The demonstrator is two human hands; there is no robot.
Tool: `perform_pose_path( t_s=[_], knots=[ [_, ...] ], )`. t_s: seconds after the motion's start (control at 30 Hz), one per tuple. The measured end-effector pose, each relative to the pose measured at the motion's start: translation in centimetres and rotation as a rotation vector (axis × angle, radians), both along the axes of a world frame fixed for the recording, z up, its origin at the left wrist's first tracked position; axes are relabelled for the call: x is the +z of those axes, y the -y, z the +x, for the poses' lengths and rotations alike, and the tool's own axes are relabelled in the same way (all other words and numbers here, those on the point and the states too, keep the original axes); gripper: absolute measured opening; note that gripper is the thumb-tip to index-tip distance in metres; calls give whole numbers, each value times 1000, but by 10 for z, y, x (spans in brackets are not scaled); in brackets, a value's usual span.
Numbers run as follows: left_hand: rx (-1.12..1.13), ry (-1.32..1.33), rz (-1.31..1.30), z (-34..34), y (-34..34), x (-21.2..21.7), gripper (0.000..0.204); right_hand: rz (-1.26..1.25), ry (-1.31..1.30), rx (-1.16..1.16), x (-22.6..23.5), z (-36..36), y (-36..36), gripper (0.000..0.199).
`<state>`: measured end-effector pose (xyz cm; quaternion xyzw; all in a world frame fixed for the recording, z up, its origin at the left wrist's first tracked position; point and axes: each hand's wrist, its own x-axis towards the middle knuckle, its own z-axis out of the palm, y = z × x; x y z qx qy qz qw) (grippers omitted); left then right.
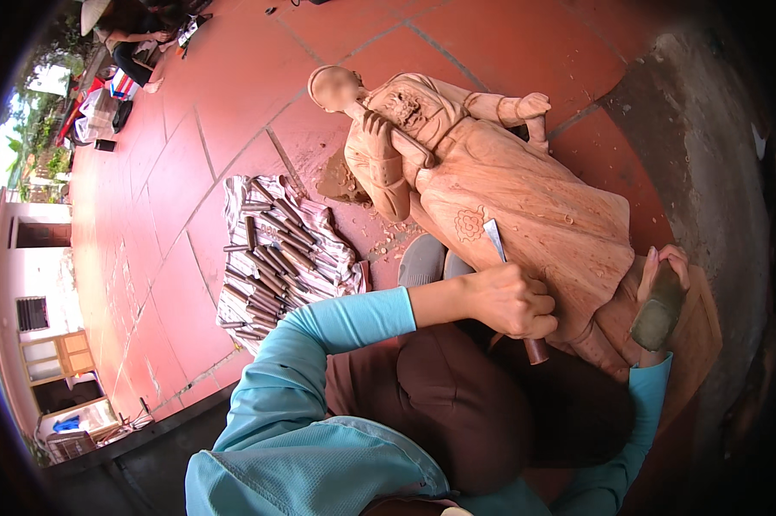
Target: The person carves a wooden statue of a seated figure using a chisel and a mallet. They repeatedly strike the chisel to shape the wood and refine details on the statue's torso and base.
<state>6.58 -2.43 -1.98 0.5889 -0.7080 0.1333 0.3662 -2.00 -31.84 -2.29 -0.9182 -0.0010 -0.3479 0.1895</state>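
My left hand (512, 301) is wrapped round the brown handle of a chisel (494, 238). Its flat metal blade points up and away, over the skirt of a carved wooden statue (525, 206). The statue is a robed figure, lying on its back with its head to the far left and its feet toward my right. A flower pattern is cut into the robe near the blade; I cannot tell whether the blade touches the wood. By the statue's feet, my right hand (674, 261) grips a rounded green-grey block (659, 311), its kind unclear.
Many chisels (276, 249) lie in rows on a striped cloth (351, 273) to my left. Wood shavings (388, 245) are scattered beside it on the red tiled floor (190, 146). A person (134, 43) sits at the far left. My shoe (422, 261) is beside the statue.
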Motion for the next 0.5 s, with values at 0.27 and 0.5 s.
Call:
perform_pose_path(
  t_s=[0.27,0.5],
  knots=[
    [434,172,221,-5,-13,44,15,-201,143,211,2,7,0,49],
    [579,-4,666,-7,-63,32,57,-207,162,225,4,11,-8,46]
  ],
)
